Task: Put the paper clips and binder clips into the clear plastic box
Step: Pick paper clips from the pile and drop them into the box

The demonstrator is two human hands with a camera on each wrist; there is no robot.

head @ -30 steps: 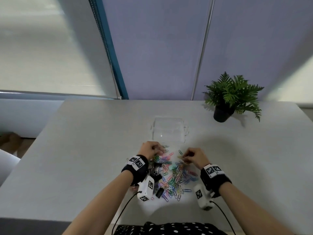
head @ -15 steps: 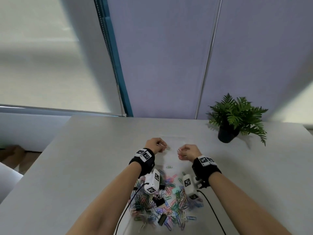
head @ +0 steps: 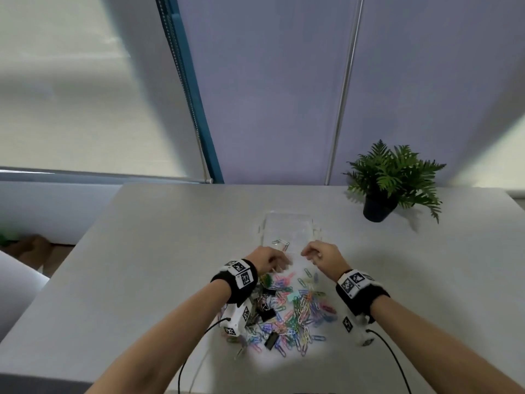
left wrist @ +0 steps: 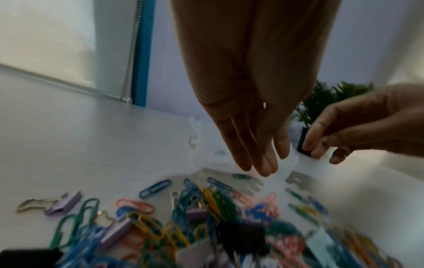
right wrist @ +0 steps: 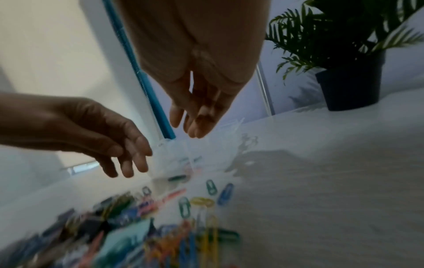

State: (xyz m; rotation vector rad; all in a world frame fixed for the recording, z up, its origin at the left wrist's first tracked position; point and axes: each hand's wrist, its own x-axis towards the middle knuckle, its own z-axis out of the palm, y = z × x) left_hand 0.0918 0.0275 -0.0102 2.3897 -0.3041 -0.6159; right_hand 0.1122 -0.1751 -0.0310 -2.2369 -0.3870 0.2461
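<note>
We see both hands over the table (head: 147,251), between the box (head: 289,228) and the clip pile (head: 287,311). The left hand (head: 265,261) hangs with fingers (left wrist: 257,156) straight and loose, holding nothing; the right hand (head: 322,255) likewise, its fingers (right wrist: 197,125) relaxed and empty. A few clips (head: 281,243) lie in the box; the pile sits just before it.

Office-type rm: white desk (head: 147,251), window blind (head: 85,81), potted fern (head: 393,177).

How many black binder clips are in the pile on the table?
3 black binder clips: one beside the left wristband, one just nearer, one at the pile's near edge. Others may be hidden.
</note>
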